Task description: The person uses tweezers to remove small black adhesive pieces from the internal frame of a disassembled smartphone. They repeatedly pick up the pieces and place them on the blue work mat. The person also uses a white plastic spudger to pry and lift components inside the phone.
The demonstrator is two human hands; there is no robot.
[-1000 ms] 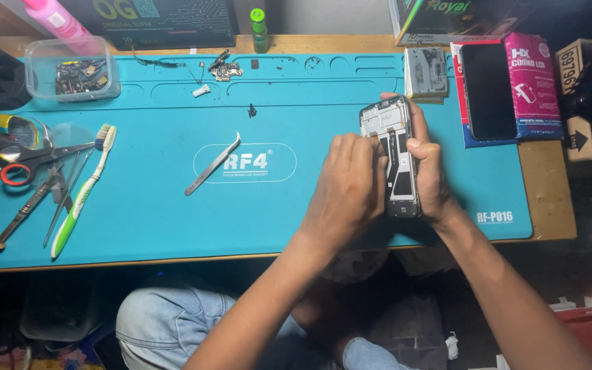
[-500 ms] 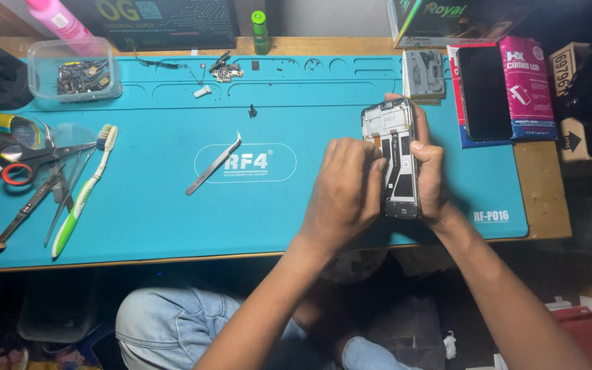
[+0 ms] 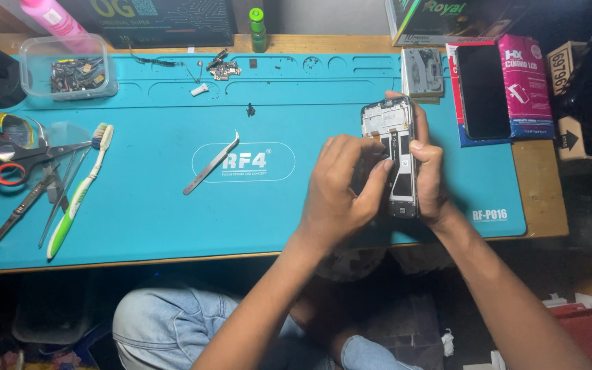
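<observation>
1. A wooden counter (image 3: 543,185) carries a teal work mat (image 3: 173,212) that covers nearly all of it; bare wood shows only along the far edge and at the right end.
2. The opened phone (image 3: 397,147) lies right of the mat's middle. The right hand (image 3: 433,175) grips its right side, fingers curled around the frame. The left hand (image 3: 340,188) has its fingers pressed together, pinching at the phone's left side.
3. Tweezers (image 3: 210,164) lie alone near the mat's middle, with open mat all around them.
4. At the left edge, scissors (image 3: 18,161), a toothbrush (image 3: 77,192) and thin metal tools crowd together.
5. At the far left, a clear box (image 3: 66,68) holds small parts; loose bits lie along the far edge.
6. Boxes and a pink packet (image 3: 525,85) fill the far right.
7. The near edge of the mat is open left of the arms.
</observation>
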